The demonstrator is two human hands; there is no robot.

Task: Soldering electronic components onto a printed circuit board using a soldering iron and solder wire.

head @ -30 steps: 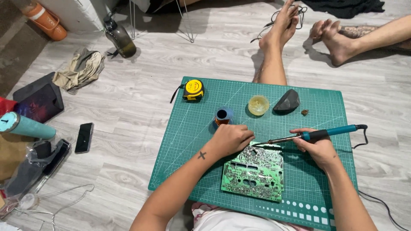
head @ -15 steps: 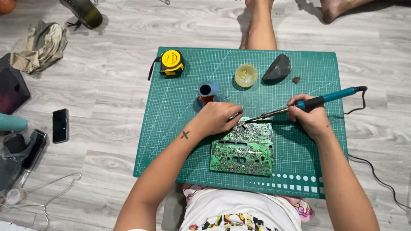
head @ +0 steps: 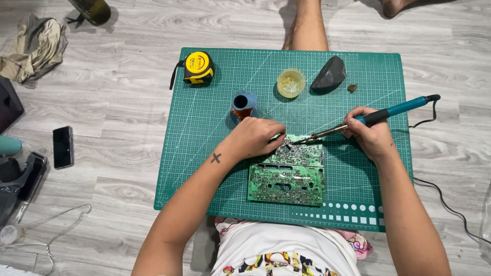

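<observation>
A green circuit board point(head: 287, 176) lies solder side up on a green cutting mat point(head: 215, 153) on the floor. My left hand point(head: 254, 138) rests on the board's upper left corner, fingers curled and pinching something thin at the board's edge; what it pinches is too small to tell. My right hand point(head: 372, 137) grips a blue-handled soldering iron point(head: 378, 116) like a pen. Its metal tip touches the top edge of the board, right beside my left fingertips. The iron's black cord runs off the mat to the right.
On the mat's far side sit a yellow tape measure point(head: 198, 67), a small blue spool point(head: 244, 105), a round yellowish tin point(head: 291, 83) and a dark grey wedge-shaped object point(head: 329, 74). A phone point(head: 63, 146), a crumpled cloth point(head: 33, 48) and dark gear lie on the wood floor at left.
The view has tilted down and closer to the mat. Both hands have moved in over the board's top edge, and the iron's tip now touches it.
</observation>
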